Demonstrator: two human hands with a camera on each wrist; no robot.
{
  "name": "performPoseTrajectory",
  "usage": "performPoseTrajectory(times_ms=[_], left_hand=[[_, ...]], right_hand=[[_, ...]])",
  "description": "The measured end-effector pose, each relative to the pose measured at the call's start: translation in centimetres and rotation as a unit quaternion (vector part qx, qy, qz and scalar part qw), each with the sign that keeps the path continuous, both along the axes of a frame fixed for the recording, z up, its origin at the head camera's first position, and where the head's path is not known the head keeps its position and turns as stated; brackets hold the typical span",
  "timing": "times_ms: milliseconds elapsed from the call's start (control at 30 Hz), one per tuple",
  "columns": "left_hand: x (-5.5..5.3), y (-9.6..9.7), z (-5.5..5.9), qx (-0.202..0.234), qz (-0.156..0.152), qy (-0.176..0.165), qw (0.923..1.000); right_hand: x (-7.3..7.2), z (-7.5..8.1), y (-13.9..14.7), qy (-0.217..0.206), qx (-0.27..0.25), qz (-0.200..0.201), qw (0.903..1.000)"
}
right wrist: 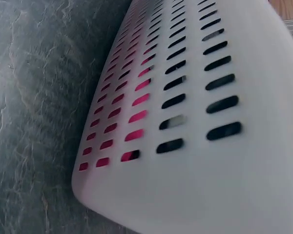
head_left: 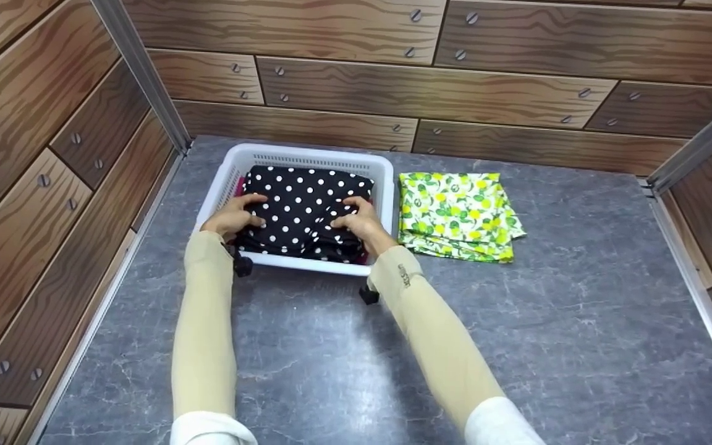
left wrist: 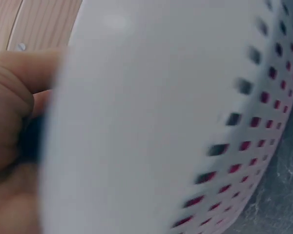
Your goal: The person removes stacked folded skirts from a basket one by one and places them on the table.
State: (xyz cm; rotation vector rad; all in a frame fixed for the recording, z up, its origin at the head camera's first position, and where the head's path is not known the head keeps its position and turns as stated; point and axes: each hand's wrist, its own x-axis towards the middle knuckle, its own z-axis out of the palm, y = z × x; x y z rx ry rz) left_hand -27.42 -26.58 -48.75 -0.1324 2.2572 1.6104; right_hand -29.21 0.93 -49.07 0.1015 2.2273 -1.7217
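A folded black cloth with white polka dots (head_left: 294,198) lies in a white plastic basket (head_left: 306,264). My left hand (head_left: 227,217) grips the cloth's left edge, thumb and fingers bent over it. In the left wrist view, the left hand (left wrist: 12,131) curls around dark fabric behind the basket wall (left wrist: 146,117). The right hand (head_left: 365,224) grips the cloth's right side, where the fabric bunches into folds. The right wrist view shows only the slotted basket wall (right wrist: 263,146), with that hand hidden. Red fabric (head_left: 240,185) peeks out beneath the polka-dot cloth.
Right of the basket lies a folded white cloth with a yellow-and-green lemon print (head_left: 455,210). The grey marbled tabletop (head_left: 578,321) extends to the front and right. Wood-patterned panels (head_left: 343,80) enclose the back and both sides.
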Motion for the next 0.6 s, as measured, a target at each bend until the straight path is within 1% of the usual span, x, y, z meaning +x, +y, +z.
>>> performPoseTrajectory(times_ms=[67, 100, 133, 233, 300, 367, 467, 533, 600], left_hand=[[0.1, 0.0, -0.1, -0.004, -0.008, 0.021, 0.9997], [0.2, -0.1, -0.2, 0.004, -0.013, 0.038, 0.9992], [0.3, -0.1, -0.3, 0.008, -0.017, 0.048, 0.9986], [0.4, -0.2, -0.6, 0.011, -0.028, 0.064, 0.9975], [0.3, -0.1, -0.9, 0.015, -0.025, 0.054, 0.9981], [0.3, 0.1, -1.1, 0.009, -0.020, 0.033, 0.9992], [0.2, 0.5, -1.3, 0.015, -0.009, 0.016, 0.9997], [0.2, 0.6, -1.4, 0.019, -0.003, 0.017, 0.9997], [0.2, 0.7, -1.5, 0.024, 0.005, 0.018, 0.9995]], right_hand=[[0.0, 0.0, 0.0, -0.007, -0.003, -0.003, 1.0000], [0.0, 0.0, 0.0, -0.011, -0.006, -0.003, 0.9999], [0.0, 0.0, 0.0, -0.017, -0.010, -0.003, 0.9998], [0.0, -0.1, 0.1, -0.029, -0.022, 0.004, 0.9994], [0.0, -0.1, 0.1, -0.031, -0.028, 0.006, 0.9991], [0.0, -0.2, 0.0, -0.031, -0.033, 0.005, 0.9990], [0.0, -0.2, 0.0, -0.047, -0.064, -0.003, 0.9968], [0.0, -0.3, 0.0, -0.065, -0.091, -0.011, 0.9937], [0.0, -0.4, 0.0, -0.075, -0.106, -0.016, 0.9914]])
